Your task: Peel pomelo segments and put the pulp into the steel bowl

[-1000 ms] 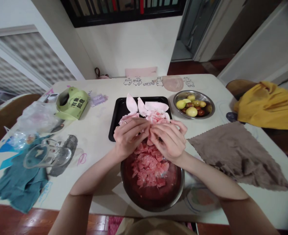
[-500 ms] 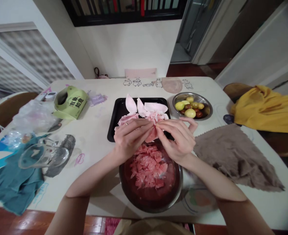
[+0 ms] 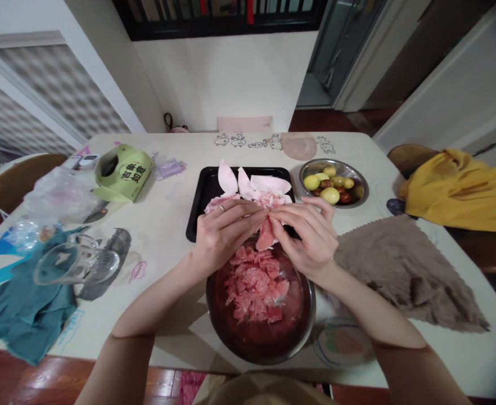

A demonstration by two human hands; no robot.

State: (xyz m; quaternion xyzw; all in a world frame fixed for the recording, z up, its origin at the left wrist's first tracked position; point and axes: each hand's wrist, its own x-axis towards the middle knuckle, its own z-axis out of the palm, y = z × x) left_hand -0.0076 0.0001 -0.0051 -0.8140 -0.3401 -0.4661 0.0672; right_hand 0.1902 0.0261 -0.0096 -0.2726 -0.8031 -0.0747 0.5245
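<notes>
Both hands pinch one pink pomelo segment point(image 3: 267, 235) between them, over the far rim of a steel bowl point(image 3: 305, 326). My left hand point(image 3: 222, 233) grips its left side with fingers curled. On its right side my right hand point(image 3: 307, 236) holds it with thumb and fingers. The bowl holds several peeled pink pomelo pieces point(image 3: 256, 287). Just beyond the hands lies a black tray point(image 3: 203, 197) with pale pink peels and membranes point(image 3: 252, 188) heaped in it.
A small steel bowl of yellow and red fruits point(image 3: 333, 188) stands right of the tray. A brown cloth point(image 3: 404, 273) lies at right, a yellow cloth point(image 3: 463, 188) on a chair. At left are a glass jug point(image 3: 73, 264), teal cloth point(image 3: 18, 309), plastic bag point(image 3: 58, 197) and green box point(image 3: 124, 174).
The hands have lifted slightly from the bowl toward the tray and pulled apart a little, so the pink segment now shows hanging between the fingertips.
</notes>
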